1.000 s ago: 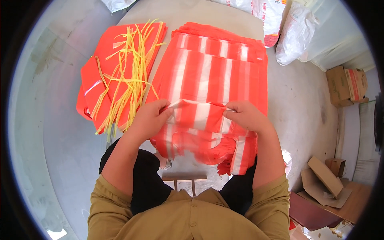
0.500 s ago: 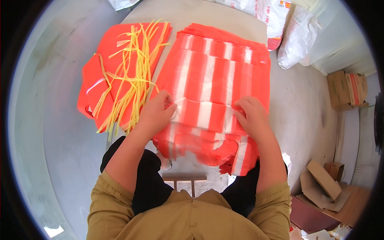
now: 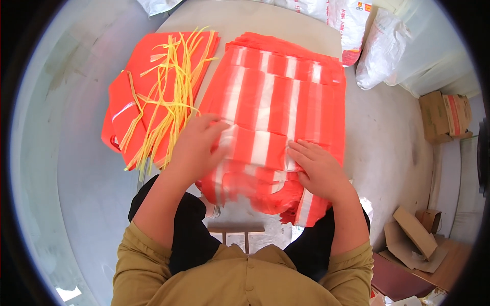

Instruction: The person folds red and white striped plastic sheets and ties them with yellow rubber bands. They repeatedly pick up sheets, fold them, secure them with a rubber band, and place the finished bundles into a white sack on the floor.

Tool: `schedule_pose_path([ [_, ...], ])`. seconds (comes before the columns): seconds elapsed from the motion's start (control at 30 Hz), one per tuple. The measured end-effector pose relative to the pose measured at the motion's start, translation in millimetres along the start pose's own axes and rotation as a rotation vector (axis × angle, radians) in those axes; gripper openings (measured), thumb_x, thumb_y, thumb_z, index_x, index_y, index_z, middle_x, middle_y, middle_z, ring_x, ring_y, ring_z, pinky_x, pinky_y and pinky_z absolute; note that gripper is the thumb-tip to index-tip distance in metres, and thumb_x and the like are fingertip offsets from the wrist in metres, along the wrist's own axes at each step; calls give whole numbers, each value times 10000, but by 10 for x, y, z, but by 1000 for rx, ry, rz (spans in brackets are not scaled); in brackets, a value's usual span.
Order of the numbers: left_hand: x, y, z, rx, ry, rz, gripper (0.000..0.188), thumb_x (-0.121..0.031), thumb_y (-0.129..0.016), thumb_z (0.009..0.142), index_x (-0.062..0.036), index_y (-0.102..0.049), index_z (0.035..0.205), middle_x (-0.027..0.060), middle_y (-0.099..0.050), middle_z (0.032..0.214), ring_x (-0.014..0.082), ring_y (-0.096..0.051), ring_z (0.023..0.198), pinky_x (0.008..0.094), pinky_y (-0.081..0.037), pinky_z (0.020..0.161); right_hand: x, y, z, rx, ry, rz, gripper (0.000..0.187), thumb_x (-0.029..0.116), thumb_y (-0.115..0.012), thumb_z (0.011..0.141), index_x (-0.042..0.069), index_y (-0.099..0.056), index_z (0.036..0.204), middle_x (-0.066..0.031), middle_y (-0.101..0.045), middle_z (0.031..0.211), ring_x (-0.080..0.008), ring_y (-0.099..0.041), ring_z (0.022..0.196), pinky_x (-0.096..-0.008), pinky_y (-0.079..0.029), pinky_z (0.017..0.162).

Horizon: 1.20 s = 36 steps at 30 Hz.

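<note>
A thick stack of red-and-white striped plastic bags lies in front of me, its near edge bunched and hanging over the table's front edge. My right hand rests flat on the near right part of the top bag, fingers stretched out. At the near left side of the stack is my left hand, slightly blurred, its fingers apart over the top bag's edge with nothing seen between them. Left of the stack, a bunch of yellow ties lies spread on a pile of folded red bags.
The stacks lie on a grey table. White printed sacks stand beyond its far right edge. Cardboard boxes sit at the right, with an opened carton lower down. A stool-like frame shows between my legs.
My right hand has gone from curled fingers at the bag's fold to lying flat on it, slightly lower and leftward. My left hand's fingers have spread out over the bag.
</note>
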<state>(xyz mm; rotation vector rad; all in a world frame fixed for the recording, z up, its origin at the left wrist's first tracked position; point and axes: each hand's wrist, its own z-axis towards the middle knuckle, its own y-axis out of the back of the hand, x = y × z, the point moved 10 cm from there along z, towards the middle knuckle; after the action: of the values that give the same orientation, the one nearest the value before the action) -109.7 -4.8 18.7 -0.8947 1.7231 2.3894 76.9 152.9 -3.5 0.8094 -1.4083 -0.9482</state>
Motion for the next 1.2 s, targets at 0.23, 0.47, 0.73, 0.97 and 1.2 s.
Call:
schedule_pose_path([
  [0.23, -224, -346, -66, 224, -209, 57, 643, -67, -778, 767, -55, -610, 1388, 151, -539, 1541, 343, -482, 1454, 480, -424, 1173, -20, -25, -50, -10, 7, -115, 630, -44, -664, 742, 36, -632, 1367, -90, -576, 1528, -316, -519, 1430, -440, -480, 1149],
  [0.47, -150, -305, -54, 197, -152, 43, 599, 47, -661, 765, -46, -626, 1355, 140, -607, 1476, 327, -539, 1406, 448, -463, 1139, -278, 187, -157, -5, -169, 27, 559, -66, -638, 804, 51, -654, 1351, -114, -621, 1467, -326, -547, 1401, -424, -498, 1117],
  [0.73, 234, -47, -66, 180, 170, -362, 230, -60, -664, 946, -32, -691, 1172, 149, -732, 1042, 290, -706, 968, 382, -551, 842, -784, 286, -446, -8, -553, 682, 241, 70, -630, 980, -1, -687, 1204, -54, -725, 990, -144, -686, 959, -295, -540, 832],
  [0.97, 520, -147, 79, 4, 419, -484, 174, -145, -689, 994, -15, -665, 1107, 96, -658, 841, 182, -606, 748, 320, -500, 702, -1125, 302, -430, -230, -677, 678, 143, 136, -664, 991, 12, -675, 1062, 12, -641, 888, -87, -544, 800, -277, -483, 734],
  [1.2, 624, -208, 267, -143, 496, -353, 270, -175, -720, 984, -38, -661, 1208, 45, -661, 838, 124, -613, 771, 294, -502, 718, -1378, 168, -309, -474, -613, 574, 211, 165, -674, 987, -1, -657, 1117, -66, -690, 934, -128, -600, 838, -305, -506, 763],
])
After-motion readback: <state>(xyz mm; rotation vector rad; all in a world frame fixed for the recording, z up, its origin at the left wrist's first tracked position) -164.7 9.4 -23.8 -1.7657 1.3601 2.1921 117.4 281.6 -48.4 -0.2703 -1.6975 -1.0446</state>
